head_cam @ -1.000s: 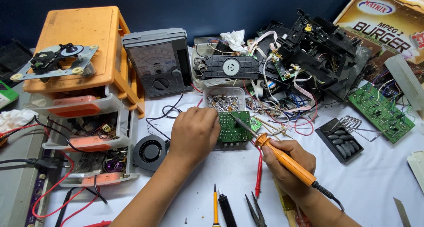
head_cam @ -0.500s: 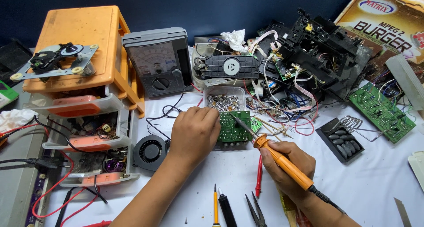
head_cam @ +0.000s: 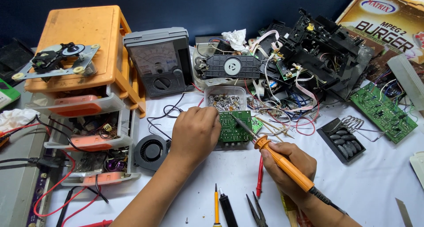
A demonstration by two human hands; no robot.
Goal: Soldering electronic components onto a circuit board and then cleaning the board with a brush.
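A small green circuit board [head_cam: 235,126] lies on the white cloth in the middle. My left hand [head_cam: 195,132] rests on its left edge and grips it. My right hand [head_cam: 288,166] holds an orange-handled soldering iron [head_cam: 282,163]; its metal tip touches the board's upper right area. Just behind the board stands a clear plastic tub [head_cam: 225,101] of small metal parts.
An orange drawer unit [head_cam: 84,72] with open trays stands at the left, a grey analogue multimeter [head_cam: 159,61] beside it. A black fan [head_cam: 151,151] lies near my left wrist. Dismantled black mechanisms and loose wires [head_cam: 304,54] crowd the back; a larger green board [head_cam: 383,112] sits right.
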